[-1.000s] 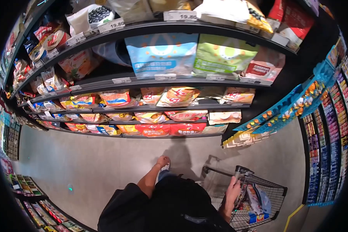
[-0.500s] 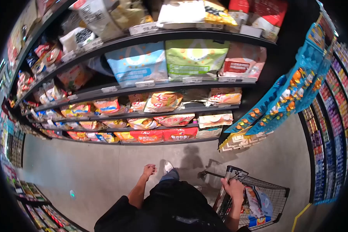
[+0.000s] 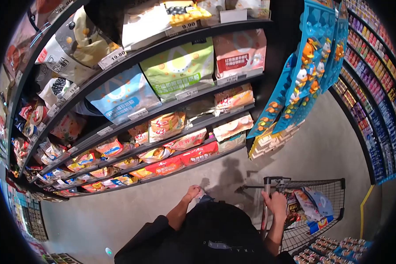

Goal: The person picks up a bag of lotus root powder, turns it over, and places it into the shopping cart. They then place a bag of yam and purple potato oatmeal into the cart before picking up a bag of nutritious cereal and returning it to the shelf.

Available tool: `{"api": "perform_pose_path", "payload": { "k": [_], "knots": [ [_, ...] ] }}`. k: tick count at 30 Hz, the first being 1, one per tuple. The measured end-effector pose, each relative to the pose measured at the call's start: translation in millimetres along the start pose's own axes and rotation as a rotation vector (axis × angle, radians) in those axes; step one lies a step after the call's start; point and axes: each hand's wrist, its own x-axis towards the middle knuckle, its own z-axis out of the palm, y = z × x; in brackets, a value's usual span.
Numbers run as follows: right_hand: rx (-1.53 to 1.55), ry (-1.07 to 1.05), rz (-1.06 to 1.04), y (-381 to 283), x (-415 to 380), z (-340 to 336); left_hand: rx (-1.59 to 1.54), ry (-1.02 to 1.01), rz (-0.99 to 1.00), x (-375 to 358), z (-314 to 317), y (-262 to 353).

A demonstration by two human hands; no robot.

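My right hand (image 3: 275,203) is closed round the handle of a shopping cart (image 3: 342,193) at my right side. Inside the cart lie a blue-and-white bag (image 3: 319,203) and other packets, partly overlapping. My left hand (image 3: 193,192) hangs low in front of my body, its fingers loosely bent and apart, with nothing seen in it. It is above my foot and touches no shelf. Ahead, the nearest shelves carry a blue pouch (image 3: 122,97), a green pouch (image 3: 178,70) and a pink pouch (image 3: 240,55).
Lower shelves hold several red and yellow food bags (image 3: 199,154). A blue hanging display (image 3: 290,75) with duck-like toys stands at the shelf's end. Further right are packed shelves (image 3: 374,88). A yellow floor line (image 3: 363,209) runs beyond the cart, and small packed items (image 3: 334,251) are at the bottom right.
The view has turned and come closer to the shelves, which now tilt. The cart has moved with my right hand still on it. My left hand has swung nearer my body's middle.
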Motion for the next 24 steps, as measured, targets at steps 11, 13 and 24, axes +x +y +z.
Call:
{"api": "perform_pose_path", "payload": {
  "k": [11, 13, 24],
  "knots": [
    [-0.123, -0.126, -0.033, 0, 9, -16, -0.275, 0.23, 0.088, -15, -27, -25],
    [-0.097, -0.083, -0.035, -16, 8, -38, -0.332, 0.393, 0.311, -17, -49, -1],
    [-0.033, 0.166, -0.113, -65, 23, -51, -0.048, 0.828, 0.94, -49, -204, 235]
  ]
}}
